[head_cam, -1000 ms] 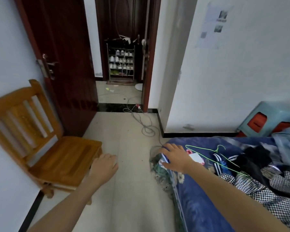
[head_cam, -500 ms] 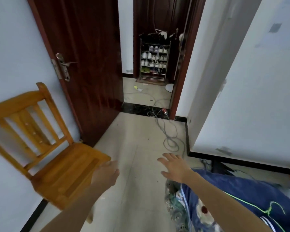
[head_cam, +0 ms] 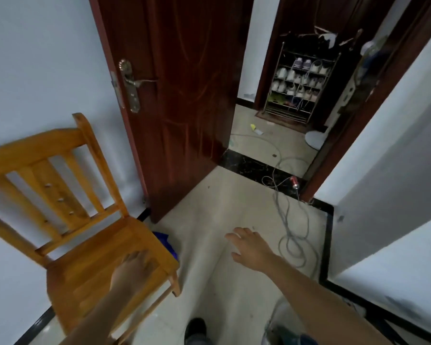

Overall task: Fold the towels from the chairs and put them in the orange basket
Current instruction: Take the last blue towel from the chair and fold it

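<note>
Facing a dark door across pale tiles. My left hand hangs loose above the chair; right hand spread, empty.

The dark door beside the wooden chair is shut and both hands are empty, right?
No: the head view shows the dark door standing open. It is beside the wooden chair, and the left hand and right hand are empty.

Chair left of door
</note>
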Motion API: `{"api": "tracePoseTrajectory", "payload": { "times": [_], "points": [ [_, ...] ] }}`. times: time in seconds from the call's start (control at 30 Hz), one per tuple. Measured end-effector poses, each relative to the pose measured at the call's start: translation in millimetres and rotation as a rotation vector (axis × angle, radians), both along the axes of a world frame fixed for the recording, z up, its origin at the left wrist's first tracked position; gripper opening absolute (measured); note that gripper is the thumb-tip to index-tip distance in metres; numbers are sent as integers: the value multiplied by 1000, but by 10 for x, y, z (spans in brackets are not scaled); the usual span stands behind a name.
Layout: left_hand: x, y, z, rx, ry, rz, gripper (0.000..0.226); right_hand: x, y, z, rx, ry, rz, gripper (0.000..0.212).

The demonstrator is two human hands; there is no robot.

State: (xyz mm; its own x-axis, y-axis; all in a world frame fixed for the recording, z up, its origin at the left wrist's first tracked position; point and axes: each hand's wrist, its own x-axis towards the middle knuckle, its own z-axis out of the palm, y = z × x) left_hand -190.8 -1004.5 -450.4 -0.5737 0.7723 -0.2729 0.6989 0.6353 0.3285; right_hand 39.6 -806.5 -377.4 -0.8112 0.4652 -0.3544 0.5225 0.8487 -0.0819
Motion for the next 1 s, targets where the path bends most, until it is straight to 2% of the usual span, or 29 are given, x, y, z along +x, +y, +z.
{"api": "tracePoseTrajectory", "payload": {
  "times": [0.47,0.8,1.0],
  "points": [
    [-822,1591,-9,-10,-19,310,42,-1674,2038,-166,-64,-30,314,53],
    [-485,2506,-276,-13,-94,758,40,-2743,3106,-796,-137,-72,757,48],
    [-422,2913,-868,-88,-185,883,37,-2937,3218,-1620,-249,-145,824,43]
  ]
}}
